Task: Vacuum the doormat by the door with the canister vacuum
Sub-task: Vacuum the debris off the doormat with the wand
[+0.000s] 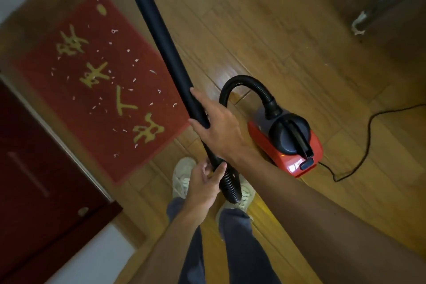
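Your right grip (216, 127) wraps the lower end of the wand (161, 37). Your left grip (200, 182) clasps the ribbed hose (229, 188) just below it. The wand's long axis runs from 5 to 11 o'clock. The doormat (99, 85) lies on the floor at 9 to 10 o'clock of the right grip. It is red with gold characters and strewn with white scraps.

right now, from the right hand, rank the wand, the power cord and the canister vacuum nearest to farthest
1. wand: gripped in the right hand itself.
2. canister vacuum: close by, on the hand's right.
3. power cord: trailing away beyond the canister, farther right.
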`<action>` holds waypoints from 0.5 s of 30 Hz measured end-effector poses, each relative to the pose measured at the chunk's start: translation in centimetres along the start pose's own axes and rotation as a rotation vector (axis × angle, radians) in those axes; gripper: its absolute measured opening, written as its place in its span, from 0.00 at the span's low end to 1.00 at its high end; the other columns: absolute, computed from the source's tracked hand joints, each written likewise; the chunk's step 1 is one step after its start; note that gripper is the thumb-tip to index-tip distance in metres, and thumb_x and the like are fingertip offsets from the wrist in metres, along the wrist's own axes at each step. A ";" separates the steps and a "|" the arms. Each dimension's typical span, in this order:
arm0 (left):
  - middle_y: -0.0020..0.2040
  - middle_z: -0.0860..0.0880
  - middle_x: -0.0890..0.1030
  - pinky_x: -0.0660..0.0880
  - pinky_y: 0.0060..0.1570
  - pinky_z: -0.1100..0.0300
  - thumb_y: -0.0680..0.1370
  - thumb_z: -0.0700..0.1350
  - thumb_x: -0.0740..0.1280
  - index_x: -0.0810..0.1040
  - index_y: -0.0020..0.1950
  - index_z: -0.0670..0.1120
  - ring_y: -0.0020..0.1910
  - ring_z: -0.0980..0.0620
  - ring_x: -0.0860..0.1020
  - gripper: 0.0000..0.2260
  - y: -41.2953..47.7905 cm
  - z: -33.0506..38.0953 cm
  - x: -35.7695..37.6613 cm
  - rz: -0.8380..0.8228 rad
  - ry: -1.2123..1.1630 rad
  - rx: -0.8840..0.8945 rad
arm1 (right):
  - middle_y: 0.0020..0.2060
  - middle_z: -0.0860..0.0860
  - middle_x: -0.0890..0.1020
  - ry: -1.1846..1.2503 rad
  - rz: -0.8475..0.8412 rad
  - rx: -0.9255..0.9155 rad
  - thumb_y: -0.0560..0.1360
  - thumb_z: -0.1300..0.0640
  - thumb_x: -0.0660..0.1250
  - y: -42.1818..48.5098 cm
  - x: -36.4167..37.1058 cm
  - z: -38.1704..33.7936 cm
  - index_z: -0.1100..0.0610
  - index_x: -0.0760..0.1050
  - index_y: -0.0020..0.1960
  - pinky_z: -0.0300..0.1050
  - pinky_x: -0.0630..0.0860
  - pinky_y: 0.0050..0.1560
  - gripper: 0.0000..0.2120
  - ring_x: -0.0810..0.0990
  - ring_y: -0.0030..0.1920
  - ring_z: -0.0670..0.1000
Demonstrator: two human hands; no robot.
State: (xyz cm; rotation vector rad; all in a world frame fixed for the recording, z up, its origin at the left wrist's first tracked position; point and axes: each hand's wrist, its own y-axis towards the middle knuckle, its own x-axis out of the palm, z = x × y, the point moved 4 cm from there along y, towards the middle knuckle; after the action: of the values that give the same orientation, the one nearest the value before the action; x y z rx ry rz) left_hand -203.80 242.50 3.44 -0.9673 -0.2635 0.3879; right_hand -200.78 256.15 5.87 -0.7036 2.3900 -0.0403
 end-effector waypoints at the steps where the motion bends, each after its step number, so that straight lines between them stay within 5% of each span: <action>1: 0.47 0.53 0.84 0.79 0.52 0.55 0.79 0.39 0.68 0.78 0.52 0.50 0.50 0.57 0.83 0.06 0.0 -0.6 -0.2 0.027 -0.017 -0.015 | 0.51 0.51 0.79 -0.011 -0.026 0.015 0.77 0.50 0.69 -0.1 0.9 0.3 0.47 0.61 0.78 0.52 0.78 0.47 0.32 0.77 0.48 0.50; 5: 0.37 0.56 0.86 0.79 0.55 0.51 0.79 0.41 0.69 0.78 0.50 0.50 0.41 0.61 0.84 0.04 0.0 -3.2 -1.2 0.124 -0.068 -0.093 | 0.56 0.51 0.79 -0.027 -0.123 0.080 0.77 0.50 0.69 -0.8 4.7 1.5 0.45 0.61 0.77 0.54 0.78 0.53 0.32 0.78 0.54 0.52; 10: 0.42 0.46 0.86 0.79 0.57 0.42 0.77 0.41 0.71 0.80 0.47 0.47 0.45 0.48 0.84 0.02 0.4 -5.7 -2.3 0.183 -0.089 -0.167 | 0.55 0.52 0.78 -0.087 -0.251 0.149 0.76 0.51 0.69 -1.6 8.9 3.1 0.45 0.60 0.77 0.56 0.78 0.52 0.32 0.78 0.53 0.54; 15: 0.46 0.46 0.85 0.81 0.54 0.43 0.77 0.51 0.72 0.82 0.45 0.49 0.49 0.47 0.84 0.06 1.6 -7.7 -3.2 0.225 -0.024 -0.244 | 0.50 0.54 0.78 -0.117 -0.394 0.224 0.74 0.56 0.68 -1.7 12.2 4.4 0.49 0.61 0.78 0.57 0.78 0.51 0.34 0.78 0.49 0.56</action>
State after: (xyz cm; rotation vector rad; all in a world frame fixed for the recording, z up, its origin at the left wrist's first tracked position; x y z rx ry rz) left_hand -204.05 236.18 -2.23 -1.2383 -0.2279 0.5835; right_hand -205.41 249.26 -4.27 -1.0253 2.0634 -0.4132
